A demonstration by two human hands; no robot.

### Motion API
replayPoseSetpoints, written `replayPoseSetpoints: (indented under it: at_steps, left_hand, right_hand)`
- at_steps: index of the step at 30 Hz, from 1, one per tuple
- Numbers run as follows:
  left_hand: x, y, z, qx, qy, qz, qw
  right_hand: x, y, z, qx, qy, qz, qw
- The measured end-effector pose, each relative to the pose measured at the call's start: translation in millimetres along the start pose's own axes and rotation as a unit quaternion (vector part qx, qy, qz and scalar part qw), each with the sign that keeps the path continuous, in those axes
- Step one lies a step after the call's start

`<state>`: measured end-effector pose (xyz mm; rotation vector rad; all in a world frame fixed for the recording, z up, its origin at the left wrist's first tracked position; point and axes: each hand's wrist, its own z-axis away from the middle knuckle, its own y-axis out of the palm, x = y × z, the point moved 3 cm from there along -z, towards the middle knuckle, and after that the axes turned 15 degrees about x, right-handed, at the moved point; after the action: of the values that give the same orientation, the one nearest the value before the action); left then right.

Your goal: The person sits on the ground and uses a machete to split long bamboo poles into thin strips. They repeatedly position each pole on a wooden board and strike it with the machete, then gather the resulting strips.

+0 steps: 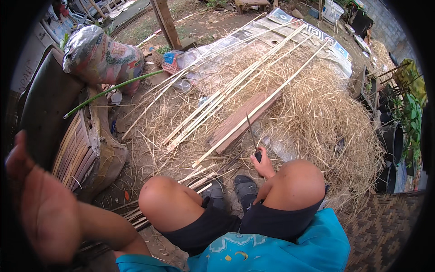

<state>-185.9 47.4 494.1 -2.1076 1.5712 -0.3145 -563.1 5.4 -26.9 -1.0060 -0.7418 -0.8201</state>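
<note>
My right hand (263,165), between my knees, is closed round the black handle of a knife (252,132). The thin dark blade points up and away, beside a brown wooden plank (244,119). Across that plank lies a long pale bamboo strip (267,100). More long strips (226,93) lie just left of it, running away over the ground. Raised at the lower left and close to the camera, my left hand (47,211) shows its palm, slightly blurred and with nothing seen in it. Some of its fingers fade into the dark rim of the picture.
A heap of dry shavings (317,118) spreads to the right over plastic sheeting (276,31). Left stand a stuffed sack (102,56), a green bamboo pole (113,88) and bundled strips (72,156). A wooden post (165,22) rises behind. A woven mat (376,231) lies lower right.
</note>
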Motion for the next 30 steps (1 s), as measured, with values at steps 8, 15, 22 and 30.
replayPoseSetpoints:
  at_steps: [8, 15, 22, 30]
  left_hand:
    - [158.6, 269.9, 365.2, 0.452, -0.615, 0.124, 0.634]
    - [129.6, 345.1, 432.8, 0.382, -0.627, 0.297, 0.610]
    - [136.5, 352.8, 411.6, 0.392, -0.592, 0.266, 0.652]
    - [129.7, 332.8, 438.1, 0.359, -0.626, 0.261, 0.641]
  right_hand:
    - [34.5, -102.1, -34.3, 0.089, -0.094, 0.359, 0.924]
    - [49.4, -6.0, -24.9, 0.167, -0.134, 0.386, 0.897]
    - [30.5, -54.4, -65.8, 0.040, -0.009, 0.303, 0.952]
    - [10.5, -79.7, -80.3, 0.057, -0.038, 0.290, 0.955]
